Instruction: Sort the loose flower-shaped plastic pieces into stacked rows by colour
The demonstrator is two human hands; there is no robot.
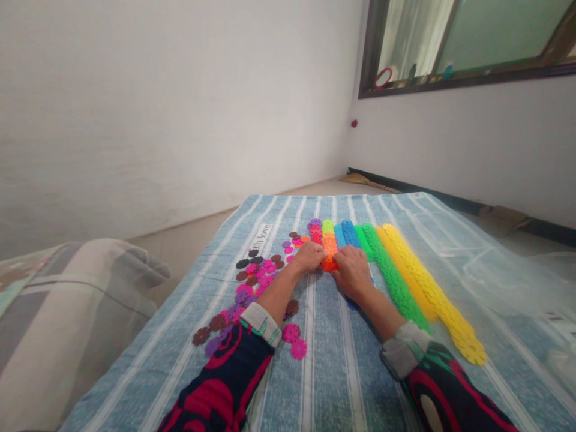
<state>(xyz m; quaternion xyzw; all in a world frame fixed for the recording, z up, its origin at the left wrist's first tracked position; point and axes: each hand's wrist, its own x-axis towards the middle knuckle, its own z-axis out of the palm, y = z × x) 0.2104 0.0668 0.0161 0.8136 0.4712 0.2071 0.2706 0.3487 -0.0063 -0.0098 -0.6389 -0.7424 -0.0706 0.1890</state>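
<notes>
My left hand (309, 257) and my right hand (353, 270) meet at the near end of a row of overlapping orange flower-shaped discs (330, 243). The fingers of both are curled in and pinch at the row's edges; the fingertips are partly hidden. Left of it lies a short red row (315, 233), and lime discs (327, 225) top the orange one. Blue rows (350, 233) pass beneath or behind my right hand. Farther right are long green (396, 282) and yellow (432, 294) rows of the same discs.
Loose pink, purple, brown and black discs (265, 279) are scattered left of my hands, some beside my left forearm. A striped blue cloth (171, 336) covers the table. Clear plastic sheeting (504, 270) lies on the right. A draped fabric bundle (85, 312) stands at the left.
</notes>
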